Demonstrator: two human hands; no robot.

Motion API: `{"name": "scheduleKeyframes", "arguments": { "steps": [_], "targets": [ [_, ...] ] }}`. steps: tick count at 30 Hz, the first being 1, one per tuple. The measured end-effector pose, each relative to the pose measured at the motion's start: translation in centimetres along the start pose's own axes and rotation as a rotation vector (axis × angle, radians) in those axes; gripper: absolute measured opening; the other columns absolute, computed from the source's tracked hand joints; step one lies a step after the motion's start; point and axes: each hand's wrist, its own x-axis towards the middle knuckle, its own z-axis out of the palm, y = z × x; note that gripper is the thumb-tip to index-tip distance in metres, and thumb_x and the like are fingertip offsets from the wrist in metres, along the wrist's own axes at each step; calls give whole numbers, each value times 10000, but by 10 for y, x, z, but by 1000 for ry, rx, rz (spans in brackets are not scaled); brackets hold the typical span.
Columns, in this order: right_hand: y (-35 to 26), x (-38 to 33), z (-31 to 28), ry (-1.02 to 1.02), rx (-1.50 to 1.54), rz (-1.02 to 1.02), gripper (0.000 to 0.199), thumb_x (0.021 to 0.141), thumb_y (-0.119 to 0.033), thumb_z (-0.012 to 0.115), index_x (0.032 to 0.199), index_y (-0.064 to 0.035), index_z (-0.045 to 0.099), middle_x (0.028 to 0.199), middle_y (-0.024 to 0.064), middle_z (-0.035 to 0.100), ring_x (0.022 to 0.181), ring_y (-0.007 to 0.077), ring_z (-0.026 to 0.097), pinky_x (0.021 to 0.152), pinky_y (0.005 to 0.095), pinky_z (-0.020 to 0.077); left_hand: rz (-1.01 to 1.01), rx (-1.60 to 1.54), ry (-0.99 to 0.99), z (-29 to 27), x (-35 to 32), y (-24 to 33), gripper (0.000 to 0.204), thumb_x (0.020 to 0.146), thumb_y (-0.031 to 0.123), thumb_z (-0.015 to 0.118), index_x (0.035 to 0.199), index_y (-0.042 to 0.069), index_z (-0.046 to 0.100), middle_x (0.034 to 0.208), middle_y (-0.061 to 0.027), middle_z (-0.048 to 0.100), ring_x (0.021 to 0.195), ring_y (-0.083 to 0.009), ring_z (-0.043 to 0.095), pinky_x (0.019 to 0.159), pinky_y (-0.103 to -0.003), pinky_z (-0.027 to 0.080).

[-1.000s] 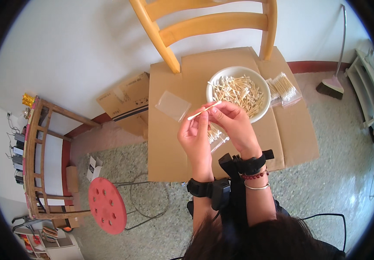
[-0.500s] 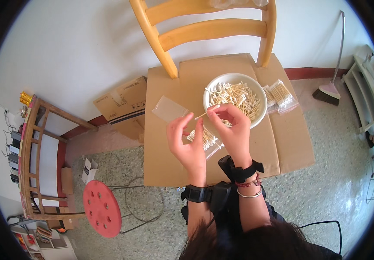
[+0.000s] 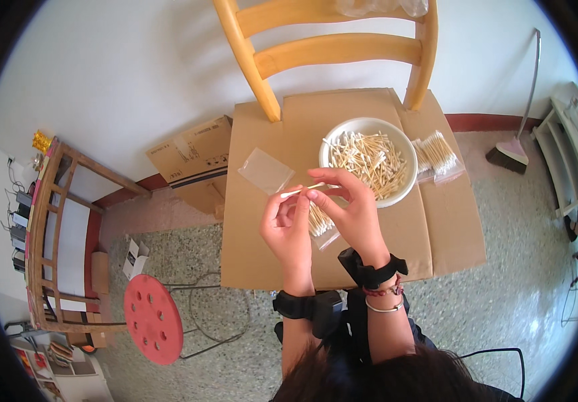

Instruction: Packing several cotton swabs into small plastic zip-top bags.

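Note:
A cotton swab (image 3: 300, 191) with white tips lies almost level between my two hands, above the cardboard's near middle. Thumb and fingers of my left hand (image 3: 287, 228) close on its left part. My right hand (image 3: 350, 213) pinches it farther right, and the fingertips of both hands nearly meet. Just beyond my right hand stands a white bowl (image 3: 413, 181) heaped with loose cotton swabs (image 3: 369, 157). Partly hidden beneath my hands is a clear bag of cotton swabs (image 3: 320, 222). An empty clear plastic bag (image 3: 262, 173) lies flat beyond my left hand.
Another clear bag of swabs (image 3: 438, 154) rests right of the bowl. Flattened cardboard (image 3: 389, 244) covers the seat of a wooden chair (image 3: 339, 50). A red round stool (image 3: 153, 320) stands at left, a broom (image 3: 510, 154) and a pale shelf (image 3: 560, 151) at right.
My left hand has closed in on the swab, which my right hand alone held before. The hands are now closer together, and the whole view has shifted slightly.

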Motion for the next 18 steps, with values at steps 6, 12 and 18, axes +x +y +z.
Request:
{"name": "scheduleKeyframes", "arguments": {
  "steps": [6, 12, 18],
  "targets": [
    [5, 0, -7, -127, 400, 166, 154, 860, -69, 642, 991, 5, 611, 951, 59, 647, 870, 132, 617, 766, 277, 503, -188, -156, -134, -6, 0, 8, 131, 855, 63, 655, 972, 19, 615, 926, -69, 648, 843, -115, 597, 717, -228, 463],
    [1, 0, -10, -139, 580, 187, 90, 890, -35, 593, 976, -7, 600, 938, 52, 644, 851, 107, 602, 742, 251, 494, -196, -158, -217, -6, -1, 6, 123, 887, 94, 621, 1001, 57, 597, 1021, -92, 647, 857, -112, 561, 728, -243, 451],
    [2, -1, -12, -142, 634, 191, 94, 888, -25, 589, 979, -5, 599, 926, 52, 645, 832, 105, 598, 728, 247, 492, -188, -165, -235, -7, -1, 3, 129, 878, 83, 630, 1000, 52, 607, 1038, -102, 646, 858, -114, 562, 733, -245, 450]
  ]
}}
